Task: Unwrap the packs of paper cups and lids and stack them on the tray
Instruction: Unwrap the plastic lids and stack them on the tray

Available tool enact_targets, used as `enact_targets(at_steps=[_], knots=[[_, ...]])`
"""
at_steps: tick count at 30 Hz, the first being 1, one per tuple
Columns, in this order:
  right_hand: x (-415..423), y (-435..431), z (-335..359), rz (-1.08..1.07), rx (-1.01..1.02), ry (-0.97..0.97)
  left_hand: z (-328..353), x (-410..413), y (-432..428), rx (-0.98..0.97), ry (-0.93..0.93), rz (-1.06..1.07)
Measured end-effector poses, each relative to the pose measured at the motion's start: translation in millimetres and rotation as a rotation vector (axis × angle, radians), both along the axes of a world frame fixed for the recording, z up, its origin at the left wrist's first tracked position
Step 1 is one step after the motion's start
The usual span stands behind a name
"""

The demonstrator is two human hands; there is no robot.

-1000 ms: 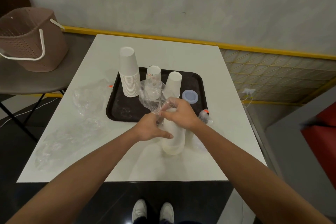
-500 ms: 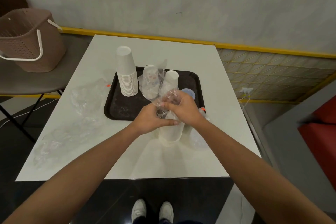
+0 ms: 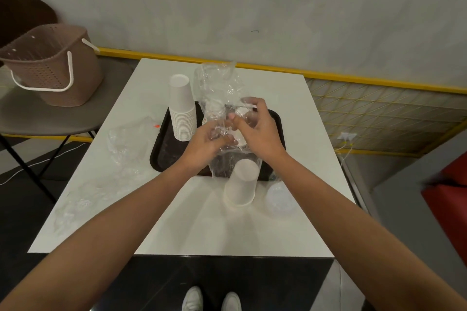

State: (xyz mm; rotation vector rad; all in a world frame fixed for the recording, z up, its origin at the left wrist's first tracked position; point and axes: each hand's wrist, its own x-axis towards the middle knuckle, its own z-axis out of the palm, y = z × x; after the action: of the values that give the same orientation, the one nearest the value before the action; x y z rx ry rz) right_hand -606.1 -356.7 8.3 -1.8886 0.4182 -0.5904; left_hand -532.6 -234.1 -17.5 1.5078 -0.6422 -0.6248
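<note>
A: What is seen in the head view at centre frame?

B: A clear plastic wrapper (image 3: 219,98) is held up above the black tray (image 3: 161,149). It is pinched low down by the left hand (image 3: 206,142), whose grip is closed on the film, and higher up by the right hand (image 3: 257,129), whose fingers are likewise clamped on it.

A: And the cups?

B: A stack of white paper cups (image 3: 240,182) is stood upside down on the white tabletop (image 3: 192,222), just below the tray's near edge, with the wrapper's lower end draped against its top. A taller stack of cups (image 3: 182,108) is set on the tray's left part, upper centre of the frame.

A: Are lids visible?

B: A pack of translucent lids (image 3: 279,197) is laid on the tabletop just right of the near cup stack. What lies on the tray behind the hands cannot be told.

A: Anything else?

B: Loose crumpled plastic (image 3: 126,141) is spread left of the tray. A brown basket (image 3: 50,63) is placed on a chair (image 3: 32,116) at upper left.
</note>
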Motion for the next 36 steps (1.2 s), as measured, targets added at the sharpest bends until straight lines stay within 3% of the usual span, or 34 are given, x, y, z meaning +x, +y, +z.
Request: enact_targets(at_steps=[8,12,17,21,30,33,36], knots=[[17.0,8.8,18.3,0.022,-0.067,-0.156,19.3,6.0,13.6,-0.141,-0.011,0.177],[27.9,22.7,22.2,0.104,-0.059,-0.125,16.1,11.8,27.6,-0.181,-0.091,0.250],[35.6,42.5,4.6,0.236,-0.115,0.031,11.1,19.1,42.2,-0.056,-0.217,0.403],[40.3,53.3,-14.2,0.308,-0.212,0.200,-10.2,21.7,59.1,-0.012,-0.144,0.444],[44.3,71.7,-54.2,0.520,-0.367,0.572,-70.2,27.3,82.2,0.429,0.009,0.576],[40.2,78.8,-65.4,0.593,-0.431,0.682,-76.1,25.8,82.1,0.505,0.121,0.648],[36.4,89.1,-80.7,0.665,-0.479,0.752,-81.1,28.7,84.7,0.549,0.107,0.639]])
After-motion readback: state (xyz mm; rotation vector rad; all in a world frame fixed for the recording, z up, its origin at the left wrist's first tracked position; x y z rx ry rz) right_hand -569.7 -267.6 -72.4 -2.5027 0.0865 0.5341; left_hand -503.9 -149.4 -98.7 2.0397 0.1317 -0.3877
